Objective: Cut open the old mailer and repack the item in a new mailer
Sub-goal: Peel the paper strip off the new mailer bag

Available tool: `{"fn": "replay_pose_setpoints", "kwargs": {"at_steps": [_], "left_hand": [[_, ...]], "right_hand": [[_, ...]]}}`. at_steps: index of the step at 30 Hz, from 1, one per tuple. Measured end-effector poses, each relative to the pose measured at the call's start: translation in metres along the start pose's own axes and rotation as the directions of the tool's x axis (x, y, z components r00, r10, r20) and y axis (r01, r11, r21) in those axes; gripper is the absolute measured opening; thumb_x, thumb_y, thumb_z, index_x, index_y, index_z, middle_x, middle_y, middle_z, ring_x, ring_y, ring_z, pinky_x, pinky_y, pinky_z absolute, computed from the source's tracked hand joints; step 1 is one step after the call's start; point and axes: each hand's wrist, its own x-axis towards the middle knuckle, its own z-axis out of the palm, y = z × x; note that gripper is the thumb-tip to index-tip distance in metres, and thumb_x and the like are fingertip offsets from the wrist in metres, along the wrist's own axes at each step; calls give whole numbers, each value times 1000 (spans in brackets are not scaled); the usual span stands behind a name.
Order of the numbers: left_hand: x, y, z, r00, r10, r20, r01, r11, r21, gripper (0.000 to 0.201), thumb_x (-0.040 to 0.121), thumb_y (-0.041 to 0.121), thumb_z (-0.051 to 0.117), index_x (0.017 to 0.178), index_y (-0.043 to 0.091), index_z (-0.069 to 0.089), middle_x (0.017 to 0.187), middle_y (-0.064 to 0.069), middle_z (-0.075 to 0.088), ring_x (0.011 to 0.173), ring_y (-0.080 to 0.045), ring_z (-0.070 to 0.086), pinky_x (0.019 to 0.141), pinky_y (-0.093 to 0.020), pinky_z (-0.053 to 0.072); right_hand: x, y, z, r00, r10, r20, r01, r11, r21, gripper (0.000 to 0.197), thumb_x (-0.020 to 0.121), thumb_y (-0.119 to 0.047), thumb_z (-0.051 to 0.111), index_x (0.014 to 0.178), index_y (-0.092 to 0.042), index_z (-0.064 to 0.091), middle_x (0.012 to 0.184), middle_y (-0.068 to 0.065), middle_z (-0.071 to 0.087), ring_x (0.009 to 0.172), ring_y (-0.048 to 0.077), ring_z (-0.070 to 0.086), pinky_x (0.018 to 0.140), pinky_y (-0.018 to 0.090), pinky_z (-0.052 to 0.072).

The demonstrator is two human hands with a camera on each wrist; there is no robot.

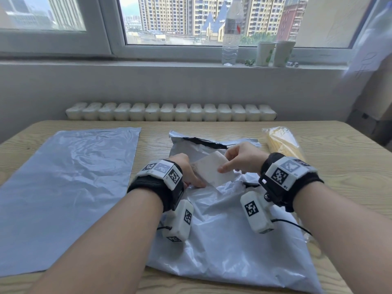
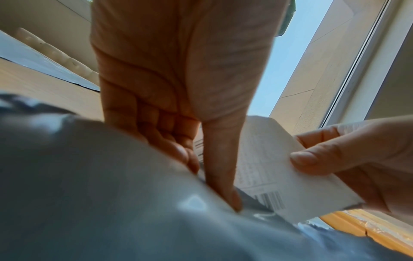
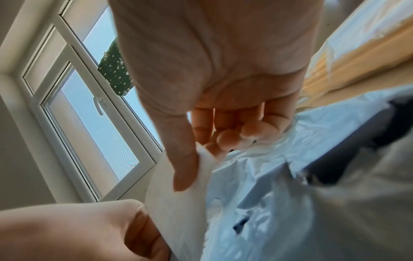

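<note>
Old mailer (image 1: 222, 225) crumpled mid-table, far end gaping open. Left hand (image 1: 186, 170) pinning its film flat with straight fingers, likely to keep it from lifting. Right hand (image 1: 239, 159) pinching label (image 1: 212, 169), thumb on top, peeling it up off the mailer. Item (image 1: 284, 143), yellow, in clear wrap, just right of the mailer. New mailer (image 1: 63, 192) flat to its left, probably ready for repacking.

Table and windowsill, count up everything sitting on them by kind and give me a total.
Grey plastic mailers: 2, the flat new mailer and the crumpled, cut-open old mailer
White paper shipping label: 1, pinched by the right hand, with the left hand pressing on the old mailer
Yellow item in clear plastic wrap: 1
Clear plastic water bottle: 1
White paper cups: 2
Total: 7
</note>
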Motion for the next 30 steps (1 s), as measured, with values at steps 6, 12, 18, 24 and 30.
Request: {"fn": "replay_pose_setpoints", "kwargs": {"at_steps": [6,12,18,24,30], "left_hand": [[-1,1,-1,1000,0,-8,0,1000,10,45,56,43,89,79,10,67,59,0,65,53,-17,59,69,-32,57],[-4,1,-1,1000,7,-10,-7,1000,19,40,62,42,87,77,11,67,52,2,61,45,-14,54,60,-24,49],[-3,1,0,999,14,-30,-14,999,31,41,63,42,86,82,9,70,54,2,61,46,-13,54,60,-23,49],[-3,-3,-2,1000,-20,6,20,1000,-23,50,58,53,85,75,10,65,58,0,64,53,-16,58,75,-31,56],[-10,7,-1,1000,-12,-10,13,991,134,55,55,57,86,74,13,58,63,1,64,58,-15,60,67,-26,52]], "right_hand": [[6,4,4,995,-7,-100,11,999,43,18,69,-18,84,76,-7,72,58,-3,57,54,9,47,53,23,38],[8,6,6,989,0,-149,8,999,51,15,69,-19,84,66,-16,69,60,-5,57,57,8,49,56,24,40],[11,11,4,988,32,-153,-24,998,53,14,69,-18,84,68,-13,71,66,-11,53,63,7,49,60,24,40],[9,11,3,982,46,-186,-28,995,99,15,69,-15,82,63,-13,69,59,-1,57,58,11,50,58,26,42],[8,13,2,980,69,-186,-50,994,101,14,68,-17,84,63,-14,70,63,2,60,61,15,52,62,31,46]]}}
